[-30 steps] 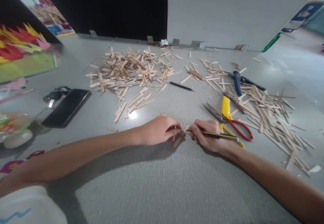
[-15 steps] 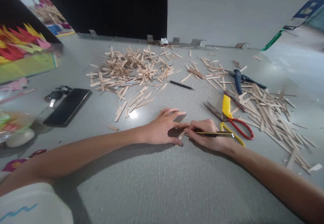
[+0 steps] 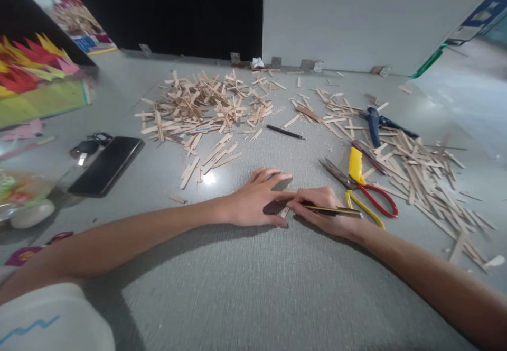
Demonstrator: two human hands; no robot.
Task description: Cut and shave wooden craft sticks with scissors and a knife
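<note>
1. A short flat wooden stick is pinned to the grey table by the left hand, fingers spread.
2. A dark pencil-like tool is gripped by the right hand at the stick.
3. Loose wooden stick piles lie beyond, apparently unworked.

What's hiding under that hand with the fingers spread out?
Under the left hand lies a small wooden stick; only its end peeks out. The right hand holds a pencil to it. The rest is covered.
</note>
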